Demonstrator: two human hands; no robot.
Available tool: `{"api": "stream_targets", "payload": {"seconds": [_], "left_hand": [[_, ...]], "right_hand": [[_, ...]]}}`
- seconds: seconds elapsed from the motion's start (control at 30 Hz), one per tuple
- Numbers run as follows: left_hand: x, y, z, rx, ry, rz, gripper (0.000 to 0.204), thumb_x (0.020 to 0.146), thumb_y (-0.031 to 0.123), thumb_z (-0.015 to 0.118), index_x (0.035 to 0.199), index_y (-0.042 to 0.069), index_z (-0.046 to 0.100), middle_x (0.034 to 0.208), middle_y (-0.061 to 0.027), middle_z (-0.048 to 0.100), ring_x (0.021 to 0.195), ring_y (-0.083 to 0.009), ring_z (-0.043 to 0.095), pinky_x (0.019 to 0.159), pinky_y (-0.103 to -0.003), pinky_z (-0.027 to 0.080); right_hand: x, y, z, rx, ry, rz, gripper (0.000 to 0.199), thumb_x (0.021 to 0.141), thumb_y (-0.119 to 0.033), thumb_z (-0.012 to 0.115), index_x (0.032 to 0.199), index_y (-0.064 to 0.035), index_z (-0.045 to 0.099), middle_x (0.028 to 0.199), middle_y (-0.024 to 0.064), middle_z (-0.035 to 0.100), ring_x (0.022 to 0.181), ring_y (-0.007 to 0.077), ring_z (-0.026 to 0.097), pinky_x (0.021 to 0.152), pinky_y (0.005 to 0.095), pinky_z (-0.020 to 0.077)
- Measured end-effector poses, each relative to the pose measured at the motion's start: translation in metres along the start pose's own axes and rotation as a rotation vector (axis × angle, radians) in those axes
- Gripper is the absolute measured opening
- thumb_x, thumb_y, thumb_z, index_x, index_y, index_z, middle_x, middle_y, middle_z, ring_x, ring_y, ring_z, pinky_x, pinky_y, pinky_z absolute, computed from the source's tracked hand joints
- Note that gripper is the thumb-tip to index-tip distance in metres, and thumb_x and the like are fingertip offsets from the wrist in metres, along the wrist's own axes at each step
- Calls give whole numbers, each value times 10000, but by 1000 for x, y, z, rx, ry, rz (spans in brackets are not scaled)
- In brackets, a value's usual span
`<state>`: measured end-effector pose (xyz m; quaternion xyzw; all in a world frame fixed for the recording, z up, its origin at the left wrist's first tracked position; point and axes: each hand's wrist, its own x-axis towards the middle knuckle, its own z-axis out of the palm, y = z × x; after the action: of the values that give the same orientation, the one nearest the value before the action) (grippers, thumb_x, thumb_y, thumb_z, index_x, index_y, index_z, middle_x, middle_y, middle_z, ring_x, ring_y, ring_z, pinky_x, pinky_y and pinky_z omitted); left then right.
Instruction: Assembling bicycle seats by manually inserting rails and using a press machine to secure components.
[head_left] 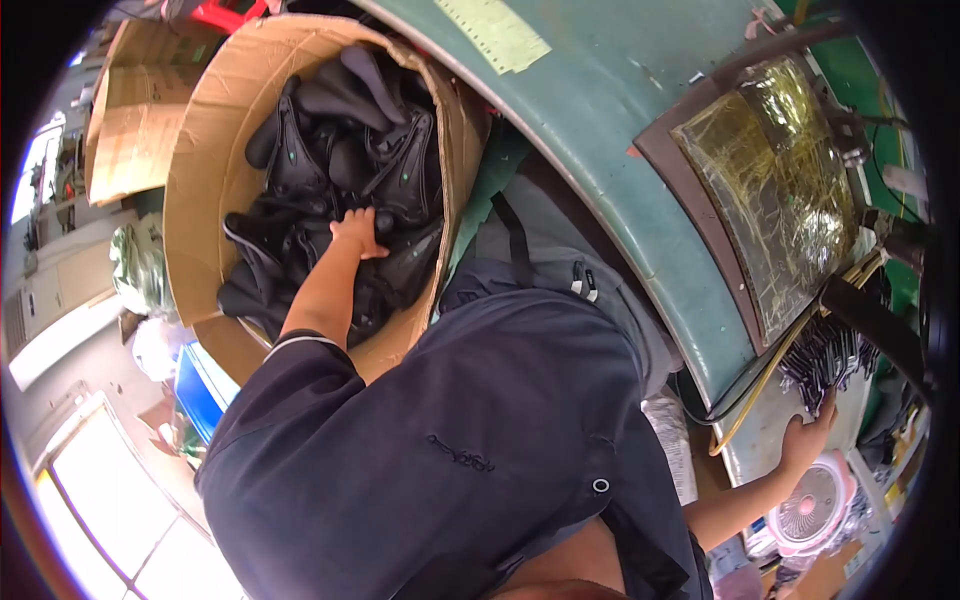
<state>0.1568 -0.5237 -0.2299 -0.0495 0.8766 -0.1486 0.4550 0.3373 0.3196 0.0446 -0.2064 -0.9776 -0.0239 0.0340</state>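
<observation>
While a smaller cardboard box (pixel 145 115) stands off at the far left, the big open carton (pixel 205 175) beside the person is what catches my eye, heaped with black saddles (pixel 345 95), a couple of them carrying small green marks too tiny for me to read. Into that heap comes the left arm, bare below a dark sleeve (pixel 300 372) edged in pale trim, slanting up and inward with the elbow a little bent; the left hand (pixel 358 235) lies palm down on the saddles, thumb apart from the fingers, though I cannot tell whether it is gripping one. Across the dark shirt (pixel 480 400) runs a bit of dark embroidery whose lettering, if it is lettering, I can't make out. A pale yellow paper (pixel 495 35) lies on the green counter (pixel 600 130), its faint marks illegible from here, and farther right two small white tags (pixel 585 282) show on grey cloth. Beyond sits a shiny yellowish panel (pixel 770 190) on a brown board. The right arm stretches out sideways, and the right hand (pixel 808 440) has its fingertips at a cluster of thin dark metal pieces (pixel 828 355); whether they are closed on any, I cannot tell. A pink-and-white fan (pixel 808 505) is just beside that forearm.
</observation>
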Motion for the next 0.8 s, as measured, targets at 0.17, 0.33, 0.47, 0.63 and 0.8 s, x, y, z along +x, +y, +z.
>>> {"api": "stream_targets", "payload": {"seconds": [0.17, 0.33, 0.47, 0.63, 0.8], "left_hand": [[-11, 0, 32, 191, 354, 167, 733, 797, 441, 823, 1352, 38, 566, 1312, -126, 653, 1302, -308, 578, 1125, -573, 357], [-27, -21, -56, -530, 1042, -85, 571, 785, 268, 816, 1246, 25, 584, 1222, -187, 655, 1187, -413, 624, 1035, -523, 446], [-124, 23, -233, -492, 1461, 218, 538, 717, 157, 772, 1194, 9, 573, 1135, -216, 647, 1082, -451, 620, 967, -523, 479], [-237, 141, -359, -184, 1392, 1004, 454, 588, 165, 757, 994, 34, 601, 960, -167, 628, 954, -412, 629, 878, -502, 485], [-283, 304, -348, -53, 1004, 1579, 376, 618, 187, 733, 941, 50, 597, 883, -129, 634, 888, -337, 649, 796, -455, 472]], "right_hand": [[0, 1, 5, 25, 36, 101, 638, 897, 46, 644, 1515, -84, 552, 1182, 158, 652, 1093, 348, 663, 945, 458, 527], [-5, 6, 0, 156, 107, 48, 333, 874, 58, 645, 1204, 10, 638, 1077, 155, 629, 1012, 340, 646, 906, 434, 517], [-11, 21, -8, 238, 162, 35, 196, 864, 62, 589, 1054, 24, 564, 1121, 174, 638, 986, 361, 616, 907, 421, 511], [-22, 46, -22, 193, 448, 44, 263, 896, 48, 530, 1148, 13, 597, 1157, 149, 643, 927, 306, 579, 857, 356, 491], [-50, 54, -50, 332, 382, 352, 459, 971, 21, 573, 1427, -16, 614, 1156, 89, 650, 951, 186, 579, 896, 308, 486]]}}
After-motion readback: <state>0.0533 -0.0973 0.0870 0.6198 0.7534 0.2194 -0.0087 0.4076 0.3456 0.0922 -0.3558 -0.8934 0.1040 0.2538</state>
